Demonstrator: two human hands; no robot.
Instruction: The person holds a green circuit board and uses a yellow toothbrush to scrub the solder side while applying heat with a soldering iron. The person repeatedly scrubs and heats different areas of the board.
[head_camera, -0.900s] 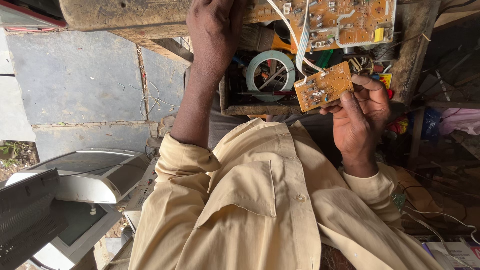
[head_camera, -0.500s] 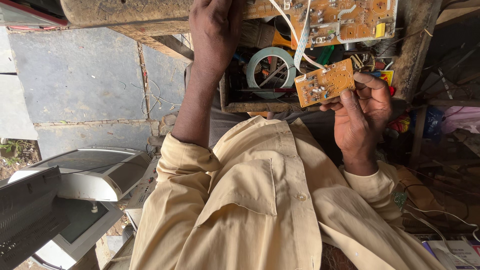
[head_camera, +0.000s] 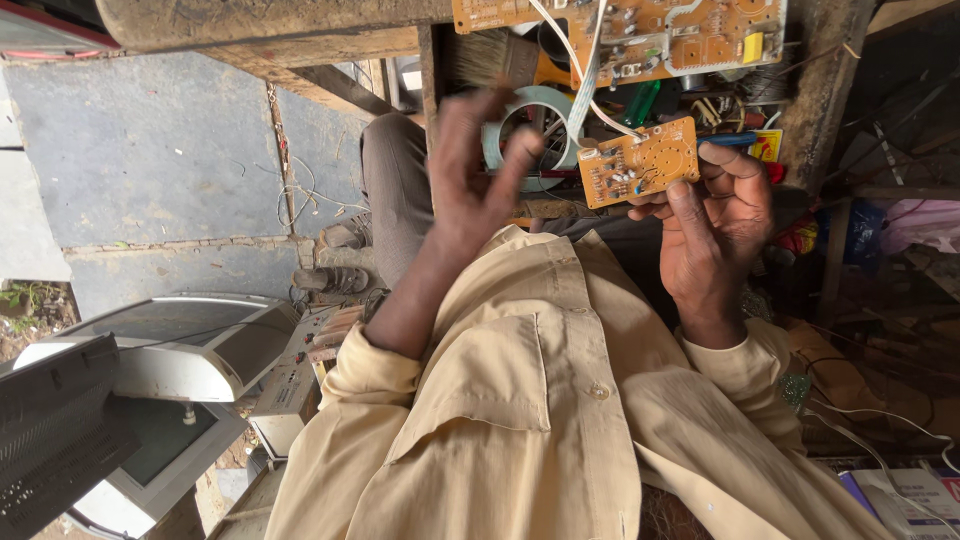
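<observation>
Orange fibreboard is what the right hand (head_camera: 715, 225) holds: a small circuit board (head_camera: 638, 162), pinched by its lower edge between thumb and fingertips, component side turned up to the eye. It sits in the air just below the open front of the wooden bench (head_camera: 800, 110), near that opening's right side, and is tied by a white ribbon cable (head_camera: 590, 60) to a larger board (head_camera: 640, 35) lying along the bench's top edge. A roll of tape (head_camera: 525, 125) hangs just left of the small board, with a brush (head_camera: 490, 55) above it.

Judging by the grip, the step is an inspection of the small board. To do it well, I would keep the pinch on the bare edge only, away from the solder and the parts, and leave slack in the cable so that nothing pulls at its joints on either board. Tilting the board towards the light should come from the wrist, not from tugging.

The left hand (head_camera: 475, 175) holds nothing. It is raised in front of the tape roll, forearm rising from the tan shirt sleeve (head_camera: 385, 375), palm roughly towards the face. Its fingers are loosely spread and half curled, thumb apart from them, blurred enough that finer detail cannot be told. The right wrist is bent back, fingers pressed together along the board's edge.
</observation>
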